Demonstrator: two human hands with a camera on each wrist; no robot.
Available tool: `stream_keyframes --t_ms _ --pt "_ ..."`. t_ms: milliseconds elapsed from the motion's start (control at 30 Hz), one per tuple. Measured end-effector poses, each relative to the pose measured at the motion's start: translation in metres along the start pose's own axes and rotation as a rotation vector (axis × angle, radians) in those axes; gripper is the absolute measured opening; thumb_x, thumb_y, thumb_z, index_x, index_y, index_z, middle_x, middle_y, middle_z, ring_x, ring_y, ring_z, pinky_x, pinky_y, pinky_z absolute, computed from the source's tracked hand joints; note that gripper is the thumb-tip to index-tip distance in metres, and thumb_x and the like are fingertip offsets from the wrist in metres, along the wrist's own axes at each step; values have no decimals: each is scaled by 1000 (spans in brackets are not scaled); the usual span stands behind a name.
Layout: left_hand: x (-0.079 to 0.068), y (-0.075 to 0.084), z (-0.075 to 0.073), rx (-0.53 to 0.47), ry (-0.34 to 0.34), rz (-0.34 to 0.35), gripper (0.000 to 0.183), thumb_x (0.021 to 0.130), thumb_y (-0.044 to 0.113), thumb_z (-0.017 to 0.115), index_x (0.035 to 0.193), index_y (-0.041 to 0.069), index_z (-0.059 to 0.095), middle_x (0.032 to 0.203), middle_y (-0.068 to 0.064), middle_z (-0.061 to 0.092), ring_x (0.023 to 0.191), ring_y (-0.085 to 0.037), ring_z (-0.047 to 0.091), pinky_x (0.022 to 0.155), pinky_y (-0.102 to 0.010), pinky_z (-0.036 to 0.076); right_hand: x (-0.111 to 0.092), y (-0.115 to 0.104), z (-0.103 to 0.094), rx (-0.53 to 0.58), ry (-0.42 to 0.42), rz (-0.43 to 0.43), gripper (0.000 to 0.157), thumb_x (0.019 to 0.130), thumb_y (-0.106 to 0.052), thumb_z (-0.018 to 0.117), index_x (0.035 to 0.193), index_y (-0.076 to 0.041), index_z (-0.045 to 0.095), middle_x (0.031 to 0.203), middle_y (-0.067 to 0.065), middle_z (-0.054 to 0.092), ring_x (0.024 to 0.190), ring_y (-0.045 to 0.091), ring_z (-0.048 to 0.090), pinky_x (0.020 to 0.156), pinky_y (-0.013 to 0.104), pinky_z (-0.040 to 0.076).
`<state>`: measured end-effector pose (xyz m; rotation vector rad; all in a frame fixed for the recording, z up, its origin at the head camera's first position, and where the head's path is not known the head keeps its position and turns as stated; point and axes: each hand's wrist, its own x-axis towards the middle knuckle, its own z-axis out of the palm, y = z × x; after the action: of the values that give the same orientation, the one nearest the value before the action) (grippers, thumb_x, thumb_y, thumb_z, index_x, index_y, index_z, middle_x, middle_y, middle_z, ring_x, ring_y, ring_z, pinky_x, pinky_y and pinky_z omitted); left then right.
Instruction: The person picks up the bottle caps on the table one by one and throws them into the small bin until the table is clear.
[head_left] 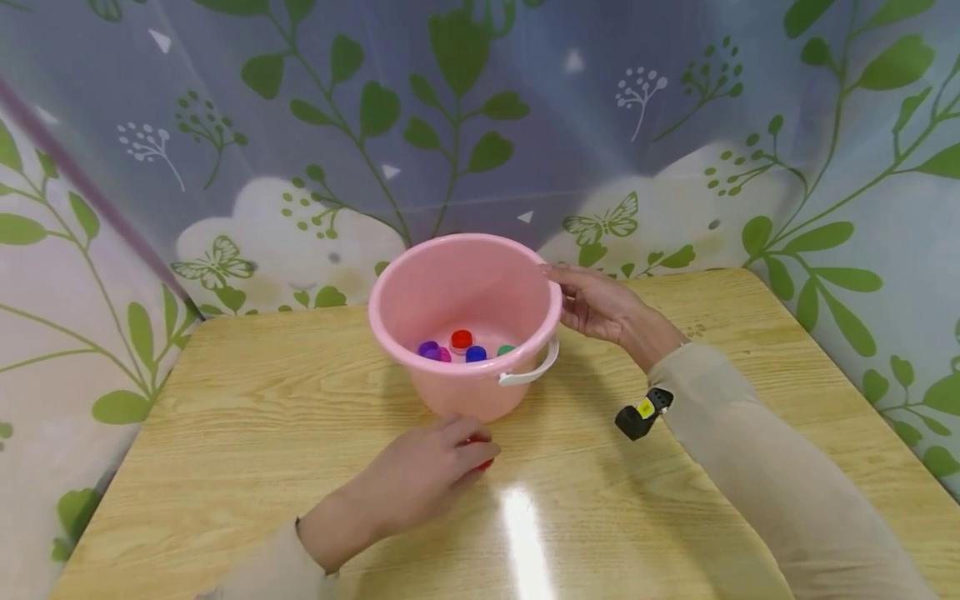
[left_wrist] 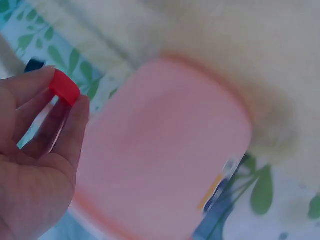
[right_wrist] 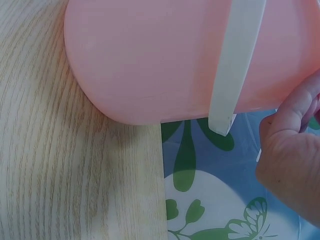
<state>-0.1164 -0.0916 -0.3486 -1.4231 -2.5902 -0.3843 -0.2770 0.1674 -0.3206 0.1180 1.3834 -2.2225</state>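
A pink bucket [head_left: 465, 392] with a white handle [head_left: 530, 373] stands upright on the wooden table. Inside it lie several bottle caps, among them a red one [head_left: 462, 339], a purple one [head_left: 429, 349], a blue one [head_left: 476, 354] and a partly hidden green one [head_left: 506, 350]. Just in front of the bucket, my left hand [head_left: 416, 477] pinches another red bottle cap [left_wrist: 65, 87] between thumb and fingertips. My right hand [head_left: 600, 310] grips the bucket's rim at its right side; in the right wrist view its fingertips run out of frame.
The wooden table [head_left: 247, 433] reaches back to a leaf-patterned curtain [head_left: 465, 125] close behind the bucket. More of this cloth hangs at both sides. A black device with a yellow label [head_left: 643, 411] is strapped at my right wrist.
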Motion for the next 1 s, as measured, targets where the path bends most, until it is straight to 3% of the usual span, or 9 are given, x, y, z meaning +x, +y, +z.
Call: stream_keyframes --t_ms 133,333,433,667,800,1000 --pt "8 -3 -28 -57 135 40 16 86 11 73 101 9 70 103 -1 60 93 -14 56 81 -22 52 -1 -1 0 -12 1 0 29 93 -23 64 115 -5 55 99 6 56 71 12 62 60 19 57" --pt "20 -19 -70 -101 359 26 27 77 4 80 102 5 71 104 -4 63 100 -18 58 88 -33 53 0 0 -1 -15 -12 5 34 93 -23 65 120 -6 53 102 6 56 72 12 62 61 20 57" --pt "25 -29 -83 -93 418 28 31 76 2 80 105 2 70 104 -7 63 99 -20 58 84 -34 55 0 0 -2 -16 -17 7 34 93 -22 65 120 -5 53 101 6 56 72 12 62 61 20 57" --pt "42 -47 -94 -46 374 -38 30 79 2 78 108 1 69 107 -9 62 100 -21 57 86 -35 54 1 0 -2 -9 -16 -3 31 94 -22 64 119 -5 53 102 7 55 72 12 62 60 20 57" --pt "47 -55 -87 -55 330 -76 28 81 3 76 109 1 69 108 -9 62 100 -21 56 86 -35 54 1 1 -2 -6 -14 -2 30 94 -22 64 117 -5 54 102 7 53 72 13 61 60 20 57" --pt "51 -66 -70 -82 313 -78 23 83 3 73 106 2 71 105 -8 62 100 -21 54 87 -34 53 0 1 -2 10 -15 -4 27 93 -21 65 114 -6 57 100 6 55 72 13 62 61 20 57"
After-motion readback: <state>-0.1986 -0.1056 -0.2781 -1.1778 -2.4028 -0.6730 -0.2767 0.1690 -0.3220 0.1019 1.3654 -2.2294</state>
